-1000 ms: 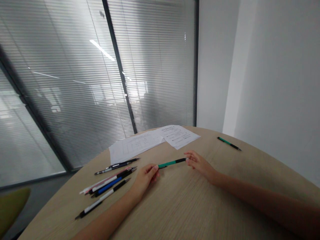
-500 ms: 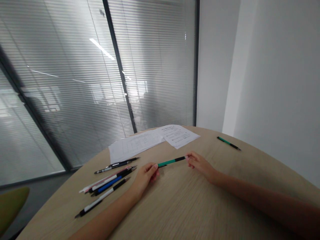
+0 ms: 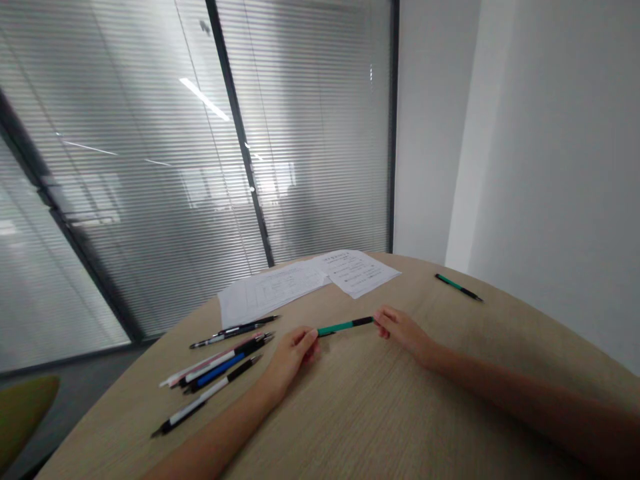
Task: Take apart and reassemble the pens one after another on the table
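Between my two hands a green pen with a black grip point(image 3: 343, 327) is held just above the table, lying nearly level. My left hand point(image 3: 295, 353) pinches its clip end between thumb and fingers. At the other end, the fingers of my right hand point(image 3: 397, 329) are closed on the tip, which they hide. To the left of my left hand lie a white pen with black ends point(image 3: 200, 402), a blue pen point(image 3: 220, 369) and several others in a loose bunch.
Papers with print point(image 3: 280, 287) lie toward the far edge of the round wooden table point(image 3: 390, 427). A second green pen point(image 3: 457, 287) rests at the far right. Two dark pens point(image 3: 235, 330) lie by the papers. A yellow-green chair point(image 3: 25, 413) stands at the lower left.
The pen and both hands are almost where they were. My right fingers have closed a little more around the tip, and the grip end sits slightly lower.
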A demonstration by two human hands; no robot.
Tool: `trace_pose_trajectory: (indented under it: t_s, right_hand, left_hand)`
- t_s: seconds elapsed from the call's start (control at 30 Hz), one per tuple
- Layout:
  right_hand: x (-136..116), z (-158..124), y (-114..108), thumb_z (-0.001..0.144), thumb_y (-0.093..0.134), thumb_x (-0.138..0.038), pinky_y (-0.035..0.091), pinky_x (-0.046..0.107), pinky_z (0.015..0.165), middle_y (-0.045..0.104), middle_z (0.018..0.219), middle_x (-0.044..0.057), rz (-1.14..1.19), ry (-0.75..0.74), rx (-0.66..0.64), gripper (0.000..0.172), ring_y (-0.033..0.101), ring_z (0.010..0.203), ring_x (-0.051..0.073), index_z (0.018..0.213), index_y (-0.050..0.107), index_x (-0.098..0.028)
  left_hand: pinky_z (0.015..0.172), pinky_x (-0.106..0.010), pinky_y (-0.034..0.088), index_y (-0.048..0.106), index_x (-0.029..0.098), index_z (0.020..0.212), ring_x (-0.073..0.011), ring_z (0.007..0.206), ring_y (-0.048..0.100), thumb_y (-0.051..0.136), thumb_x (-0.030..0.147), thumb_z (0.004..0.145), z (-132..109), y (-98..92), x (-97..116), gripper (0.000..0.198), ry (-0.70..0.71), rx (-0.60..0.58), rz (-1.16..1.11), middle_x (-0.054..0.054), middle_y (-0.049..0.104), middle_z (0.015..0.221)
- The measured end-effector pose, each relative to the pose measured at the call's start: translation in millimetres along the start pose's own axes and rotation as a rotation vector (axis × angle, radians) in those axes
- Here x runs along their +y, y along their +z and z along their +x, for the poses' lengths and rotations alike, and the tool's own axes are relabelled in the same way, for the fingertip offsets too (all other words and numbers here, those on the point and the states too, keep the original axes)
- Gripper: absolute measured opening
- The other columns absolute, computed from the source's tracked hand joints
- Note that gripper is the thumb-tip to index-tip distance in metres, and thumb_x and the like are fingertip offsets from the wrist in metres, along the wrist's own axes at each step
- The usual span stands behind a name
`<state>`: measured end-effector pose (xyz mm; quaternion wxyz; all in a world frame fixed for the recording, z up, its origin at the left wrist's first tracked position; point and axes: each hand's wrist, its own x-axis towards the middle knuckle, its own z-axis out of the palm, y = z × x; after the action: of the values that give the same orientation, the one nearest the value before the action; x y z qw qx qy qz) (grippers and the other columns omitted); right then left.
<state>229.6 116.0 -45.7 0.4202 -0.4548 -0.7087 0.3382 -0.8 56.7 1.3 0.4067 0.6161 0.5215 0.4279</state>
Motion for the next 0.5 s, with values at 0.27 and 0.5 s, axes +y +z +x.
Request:
trace_pose_trajectory:
  t_s: [0.27,0.5]
  right_hand:
    - [-7,-3,0,0.078,0.041,-0.037,0.034,0.022,0.049,0.046,0.056,-0.003,0.214,0.010,-0.015,0.019,0.044,0.050,0.010,0.073,0.045,-0.019]
    - [-17,-6,-1,0.074,0.044,-0.039,0.034,0.023,0.048,0.047,0.062,-0.002,0.330,0.052,0.021,0.020,0.044,0.050,0.009,0.074,0.044,-0.019]
  left_hand:
    - [0.043,-0.020,0.030,0.050,0.015,0.055,-0.0097,0.044,0.042,0.049,0.042,0.067,2,-0.4,-3,0.029,-0.013,0.022,-0.088,0.003,0.049,0.049]
    - [0.041,-0.019,0.029,0.049,0.015,0.053,-0.0091,0.042,0.042,0.050,0.037,0.068,2,-0.6,-5,0.026,-0.039,0.047,-0.183,0.002,0.050,0.048]
